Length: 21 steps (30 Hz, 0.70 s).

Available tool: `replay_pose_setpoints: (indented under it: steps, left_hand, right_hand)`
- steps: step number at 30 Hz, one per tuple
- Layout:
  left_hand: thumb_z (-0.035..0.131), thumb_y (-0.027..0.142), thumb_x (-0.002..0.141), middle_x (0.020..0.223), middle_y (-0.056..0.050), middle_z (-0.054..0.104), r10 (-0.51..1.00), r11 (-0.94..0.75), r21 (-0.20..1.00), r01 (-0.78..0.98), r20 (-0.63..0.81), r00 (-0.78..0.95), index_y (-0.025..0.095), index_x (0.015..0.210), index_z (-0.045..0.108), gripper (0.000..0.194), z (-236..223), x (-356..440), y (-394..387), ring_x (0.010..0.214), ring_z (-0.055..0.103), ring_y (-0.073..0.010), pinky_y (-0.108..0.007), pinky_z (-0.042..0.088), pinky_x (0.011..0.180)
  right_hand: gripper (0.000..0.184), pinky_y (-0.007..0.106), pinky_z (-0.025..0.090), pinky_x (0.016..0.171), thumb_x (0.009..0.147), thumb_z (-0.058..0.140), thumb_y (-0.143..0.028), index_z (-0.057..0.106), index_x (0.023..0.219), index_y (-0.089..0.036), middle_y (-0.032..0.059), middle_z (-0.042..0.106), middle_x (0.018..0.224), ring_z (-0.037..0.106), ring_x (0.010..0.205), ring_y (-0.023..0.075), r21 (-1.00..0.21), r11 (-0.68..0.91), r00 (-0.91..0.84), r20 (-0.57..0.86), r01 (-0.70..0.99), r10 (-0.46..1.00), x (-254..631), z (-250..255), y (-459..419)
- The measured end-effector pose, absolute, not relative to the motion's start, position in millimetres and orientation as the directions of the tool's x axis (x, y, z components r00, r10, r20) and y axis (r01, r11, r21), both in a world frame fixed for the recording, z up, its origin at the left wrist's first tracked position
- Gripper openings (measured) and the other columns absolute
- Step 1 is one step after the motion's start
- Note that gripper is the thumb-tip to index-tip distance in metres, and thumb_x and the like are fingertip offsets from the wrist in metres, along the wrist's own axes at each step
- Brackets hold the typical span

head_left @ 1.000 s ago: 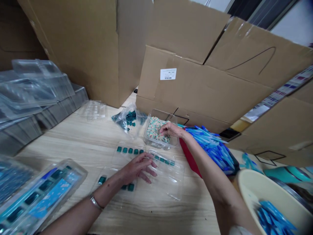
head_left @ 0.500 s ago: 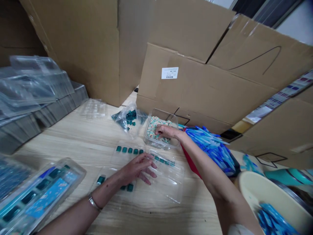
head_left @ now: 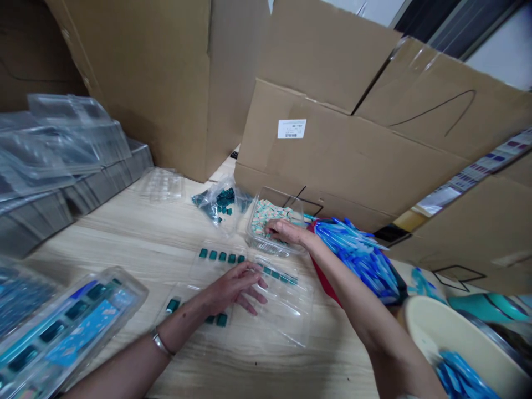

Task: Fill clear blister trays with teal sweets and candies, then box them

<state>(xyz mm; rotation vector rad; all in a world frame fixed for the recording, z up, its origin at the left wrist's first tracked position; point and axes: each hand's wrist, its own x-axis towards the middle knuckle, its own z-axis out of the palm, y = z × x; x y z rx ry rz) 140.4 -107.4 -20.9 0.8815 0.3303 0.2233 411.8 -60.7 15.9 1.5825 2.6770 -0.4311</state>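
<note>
My left hand [head_left: 233, 288] lies flat with fingers spread on a clear plastic blister tray [head_left: 286, 310] opened out on the wooden table. Rows of small teal squares [head_left: 220, 256] sit in the tray's pockets. My right hand [head_left: 282, 230] reaches into a small clear tub [head_left: 254, 239] full of pale mixed-colour pieces [head_left: 266, 213]; its fingers are curled down among them, and what they hold, if anything, is hidden. A clear bag of loose teal squares [head_left: 220, 202] lies just left of the tub.
Stacks of empty clear trays [head_left: 62, 155] fill the left side. A filled, closed pack [head_left: 70, 330] lies at front left. Blue pens [head_left: 361, 260] are heaped right of the tub, with a cream bowl [head_left: 424, 321] holding more. Cardboard boxes [head_left: 353, 149] wall the back.
My right hand has dipped lower and slightly left into the tub of pale pieces. My left hand has stayed on the tray.
</note>
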Motion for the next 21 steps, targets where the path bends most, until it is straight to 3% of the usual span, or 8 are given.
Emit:
replay_pose_setpoints:
  steps: [8,13,17,21]
  left_hand:
    - [0.057,0.039,0.081,0.1,-0.008,0.056,0.314,0.626,0.779,-0.038,-0.207,0.926,0.021,0.107,0.045,0.033,-22.1,141.7,-108.1,0.08,0.066,-0.0238,-0.031,0.054,0.051]
    - [0.056,0.039,0.082,0.1,-0.008,0.056,0.329,0.622,0.782,-0.037,-0.218,0.919,0.021,0.107,0.045,0.033,-22.5,142.5,-107.9,0.08,0.066,-0.0231,-0.031,0.055,0.051]
    - [0.057,0.04,0.081,0.1,-0.008,0.057,0.325,0.629,0.777,-0.028,-0.23,0.917,0.021,0.107,0.045,0.034,-23.0,142.9,-107.7,0.079,0.067,-0.023,-0.031,0.055,0.05]
    - [0.058,0.041,0.08,0.1,-0.008,0.057,0.325,0.627,0.779,-0.021,-0.237,0.916,0.021,0.106,0.046,0.034,-23.2,143.3,-107.9,0.079,0.067,-0.0232,-0.032,0.055,0.05]
  right_hand:
    - [0.009,0.024,0.04,0.073,0.079,0.056,-0.017,0.064,0.082,-0.014,0.0063,0.064,0.084,0.056,0.08,0.0158,-0.284,0.441,-0.497,-0.169,0.851,0.851,414.8,21.3,-54.3]
    - [0.007,0.022,0.037,0.067,0.074,0.061,-0.013,0.065,0.081,-0.016,0.0045,0.063,0.083,0.054,0.077,0.015,-0.131,0.439,-0.458,-0.294,0.889,0.839,408.5,26.6,-48.5]
    - [0.01,0.023,0.037,0.071,0.075,0.062,-0.013,0.063,0.085,-0.015,0.0068,0.059,0.091,0.053,0.083,0.0156,-0.045,0.443,-0.439,-0.255,0.896,0.862,405.8,24.5,-52.9]
    - [0.009,0.024,0.038,0.072,0.075,0.06,-0.01,0.061,0.083,-0.014,0.0076,0.057,0.087,0.051,0.083,0.0164,-0.05,0.448,-0.448,-0.199,0.893,0.871,406.2,20.3,-60.1]
